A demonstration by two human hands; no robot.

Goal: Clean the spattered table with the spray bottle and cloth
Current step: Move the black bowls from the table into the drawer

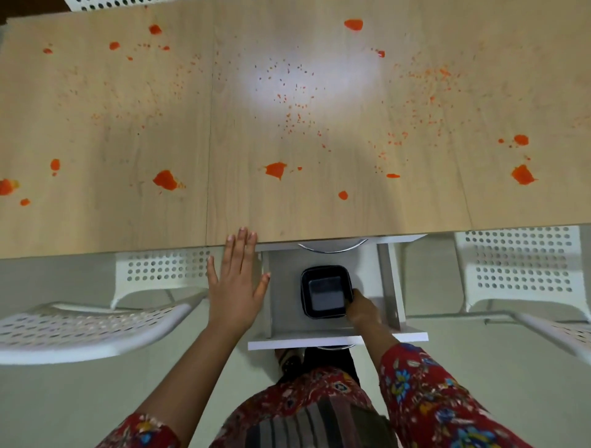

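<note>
The light wooden table [287, 208] is spattered with orange-red blobs [275, 169] and fine specks across its whole width. My left hand [235, 284] is flat with fingers straight, its fingertips touching the table's near edge. Below the tabletop a white drawer [335, 339] is pulled out. In it sits a black square container [326, 292]. My right hand [363, 308] grips the container's right front corner. No spray bottle or cloth is in view.
White perforated chairs stand at the left [96, 323] and right [524, 271] of the drawer, tucked near the table edge. Another white chair [105, 3] shows at the far top. The pale floor [64, 399] lies below.
</note>
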